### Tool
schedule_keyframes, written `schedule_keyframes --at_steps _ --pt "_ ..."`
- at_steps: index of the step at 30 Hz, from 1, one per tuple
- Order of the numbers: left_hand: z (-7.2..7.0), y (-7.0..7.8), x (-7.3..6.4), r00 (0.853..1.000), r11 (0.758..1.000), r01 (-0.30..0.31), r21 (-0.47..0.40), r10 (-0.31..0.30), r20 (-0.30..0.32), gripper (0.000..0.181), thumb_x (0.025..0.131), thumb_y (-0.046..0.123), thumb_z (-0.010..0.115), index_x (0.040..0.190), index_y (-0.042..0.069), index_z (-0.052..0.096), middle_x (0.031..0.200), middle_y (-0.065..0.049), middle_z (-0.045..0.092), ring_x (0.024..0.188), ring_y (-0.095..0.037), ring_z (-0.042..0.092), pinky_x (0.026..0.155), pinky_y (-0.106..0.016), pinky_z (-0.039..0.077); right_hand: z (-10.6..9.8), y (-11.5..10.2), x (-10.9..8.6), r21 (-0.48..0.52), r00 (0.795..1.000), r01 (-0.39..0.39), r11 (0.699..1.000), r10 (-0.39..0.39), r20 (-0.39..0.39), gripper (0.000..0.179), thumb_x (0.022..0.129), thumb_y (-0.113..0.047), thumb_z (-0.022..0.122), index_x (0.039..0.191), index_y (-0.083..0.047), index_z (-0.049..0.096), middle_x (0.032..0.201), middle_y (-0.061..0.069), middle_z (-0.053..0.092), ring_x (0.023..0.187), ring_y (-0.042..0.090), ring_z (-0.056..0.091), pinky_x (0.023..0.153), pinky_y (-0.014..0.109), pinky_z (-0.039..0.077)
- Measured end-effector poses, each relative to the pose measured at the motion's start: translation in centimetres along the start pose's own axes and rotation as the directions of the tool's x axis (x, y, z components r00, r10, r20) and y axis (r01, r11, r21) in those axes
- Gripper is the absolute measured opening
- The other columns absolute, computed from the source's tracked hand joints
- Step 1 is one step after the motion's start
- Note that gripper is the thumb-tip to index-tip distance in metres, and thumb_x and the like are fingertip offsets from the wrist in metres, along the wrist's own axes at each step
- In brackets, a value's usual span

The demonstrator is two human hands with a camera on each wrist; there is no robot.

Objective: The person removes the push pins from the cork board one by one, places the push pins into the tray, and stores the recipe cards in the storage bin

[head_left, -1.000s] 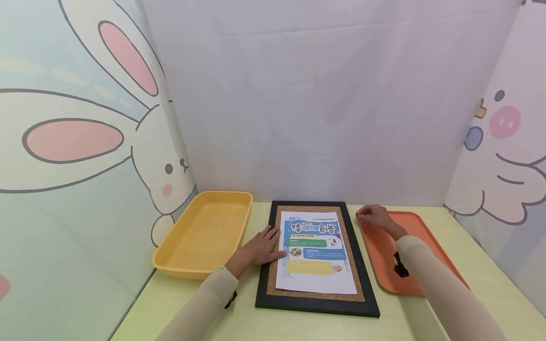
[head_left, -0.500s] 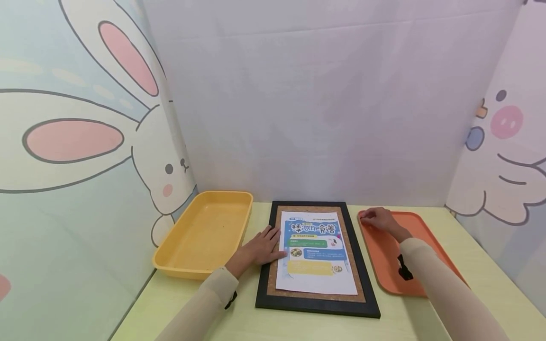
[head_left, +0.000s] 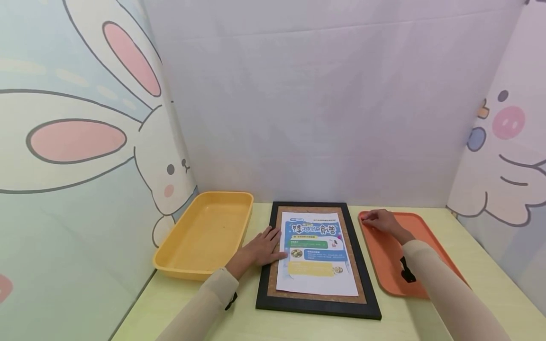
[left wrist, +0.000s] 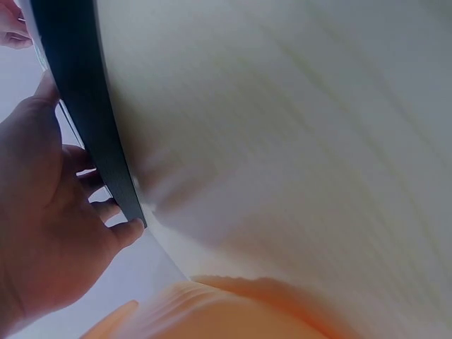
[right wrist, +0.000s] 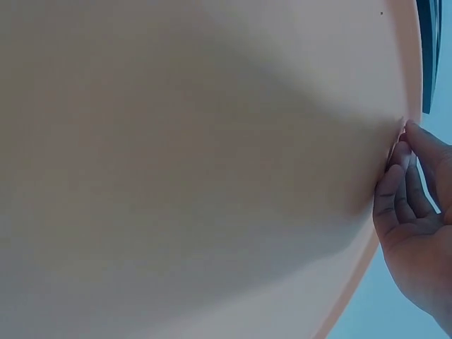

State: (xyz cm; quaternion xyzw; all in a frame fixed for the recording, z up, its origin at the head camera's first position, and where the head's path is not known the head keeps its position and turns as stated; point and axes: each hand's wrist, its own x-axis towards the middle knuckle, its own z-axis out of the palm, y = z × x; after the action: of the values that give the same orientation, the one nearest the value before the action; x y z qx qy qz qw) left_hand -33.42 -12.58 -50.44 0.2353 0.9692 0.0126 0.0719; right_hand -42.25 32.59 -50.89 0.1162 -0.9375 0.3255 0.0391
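A printed paper sheet (head_left: pixel 317 255) with colourful Chinese lettering lies on a cork board (head_left: pixel 279 215) with a black frame (head_left: pixel 315 305). My left hand (head_left: pixel 262 248) rests on the board's left side, fingers spread, fingertips at the sheet's edge. In the left wrist view that hand (left wrist: pixel 60 205) lies over the black frame. My right hand (head_left: pixel 381 221) is at the far left corner of the orange tray (head_left: pixel 392 265). In the right wrist view the right hand (right wrist: pixel 417 205) has thumb and fingers drawn together, pinching a tiny reddish thing (right wrist: pixel 403 126), too small to name.
A deep yellow tray (head_left: pixel 213 227) stands left of the board, close to the left arm. A pale wall (head_left: pixel 315 118) closes off the back of the yellow-green table (head_left: pixel 243 312). Side panels with cartoon animals stand left and right.
My right hand has moved from just past the orange tray's left rim down into its far left corner. My left hand, the sheet and the board have stayed in place.
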Motion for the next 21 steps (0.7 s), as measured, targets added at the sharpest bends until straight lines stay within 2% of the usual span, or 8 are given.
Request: schedule_keyframes --at_steps 5,21 --pt "-0.06 -0.03 -0.06 1.000 1.000 -0.005 0.015 0.005 -0.003 0.093 0.100 0.075 0.038 0.166 0.011 0.024 0.173 -0.006 0.021 0.159 -0.031 0.016 0.125 -0.050 0.025 -0.10 0.20 -0.17 0.026 1.000 -0.011 1.000 0.011 -0.004 0.021 0.097 -0.011 0.074 0.105 0.008 0.073 0.101 0.024 0.071 0.079 0.028 0.061 0.065 0.028 0.053" --pt "-0.86 0.19 -0.94 1.000 1.000 -0.013 -0.004 0.013 -0.010 0.093 0.100 0.074 0.039 0.166 0.010 0.025 0.172 -0.008 0.023 0.159 -0.032 0.017 0.125 -0.051 0.026 0.32 0.23 -0.40 0.086 0.998 -0.066 0.994 0.066 0.003 0.023 0.097 -0.011 0.073 0.110 0.008 0.072 0.099 0.021 0.072 0.073 0.022 0.059 0.063 0.029 0.052"
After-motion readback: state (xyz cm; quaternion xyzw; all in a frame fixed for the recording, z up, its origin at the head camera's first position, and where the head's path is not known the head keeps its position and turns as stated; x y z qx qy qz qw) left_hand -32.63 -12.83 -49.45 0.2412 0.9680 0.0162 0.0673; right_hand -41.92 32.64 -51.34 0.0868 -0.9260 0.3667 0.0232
